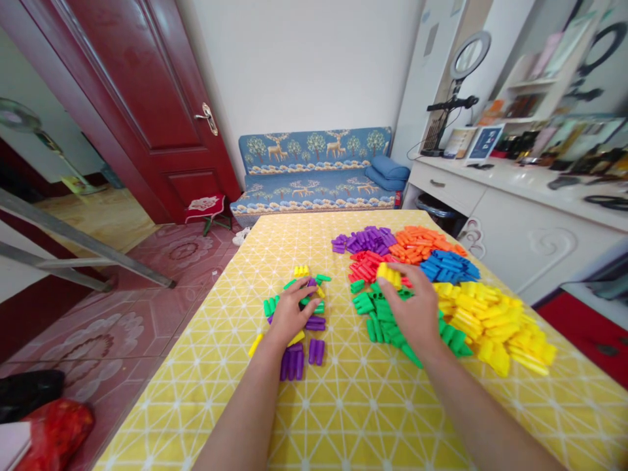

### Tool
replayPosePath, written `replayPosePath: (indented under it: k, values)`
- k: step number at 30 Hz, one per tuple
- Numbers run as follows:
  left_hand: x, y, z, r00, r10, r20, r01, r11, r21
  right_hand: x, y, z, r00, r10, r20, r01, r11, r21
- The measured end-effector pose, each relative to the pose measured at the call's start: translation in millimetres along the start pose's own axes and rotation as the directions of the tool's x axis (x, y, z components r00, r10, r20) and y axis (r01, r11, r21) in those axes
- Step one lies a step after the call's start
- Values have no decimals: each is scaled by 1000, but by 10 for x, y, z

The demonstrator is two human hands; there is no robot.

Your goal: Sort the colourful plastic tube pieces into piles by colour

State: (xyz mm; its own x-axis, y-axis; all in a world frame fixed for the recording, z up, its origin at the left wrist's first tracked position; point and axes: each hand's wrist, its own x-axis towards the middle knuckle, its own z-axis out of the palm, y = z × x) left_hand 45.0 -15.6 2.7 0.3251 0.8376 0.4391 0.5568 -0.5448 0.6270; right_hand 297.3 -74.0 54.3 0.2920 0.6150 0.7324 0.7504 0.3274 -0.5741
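Note:
A yellow piece (389,275) is pinched between the thumb and fingers of my right hand (416,307), above the green pile (385,320) and beside the red pile (366,266). My left hand (293,310) rests over a small mixed group of green, purple and yellow pieces, its fingers spread and partly hiding them. Around that hand lie green pieces (269,306), a purple piece (316,352), more purple pieces (292,364) nearer me and a small yellow piece (301,270) farther back. Whether the left fingertips grip anything is hard to see.
The yellow patterned table (343,418) also bears purple (370,240), orange (419,244), blue (449,267) and large yellow (495,324) piles at the right. Beyond it stands a blue sofa (314,183). A white dresser (520,229) is at the right, a red door (142,98) at the left.

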Motion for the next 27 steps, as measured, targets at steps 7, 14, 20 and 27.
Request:
replayPosePath:
  k: [7,14,20,27]
  values:
    - [14,-33,26,1000,-8,-22,7,1000,-25,84,1076,-1078,933,244,-264,-347,801,-488]
    - [18,-40,22,1000,0,-22,0,1000,-27,-129,1391,-1191,906,349,-240,-422,696,-581]
    - [10,-20,14,1000,-10,-22,9,999,-44,-166,1250,-1116,917,288,-274,-395,744,-539]
    - [20,-15,13,999,5,-38,-8,998,-65,-75,515,-765,984,-14,-175,-24,977,-212]
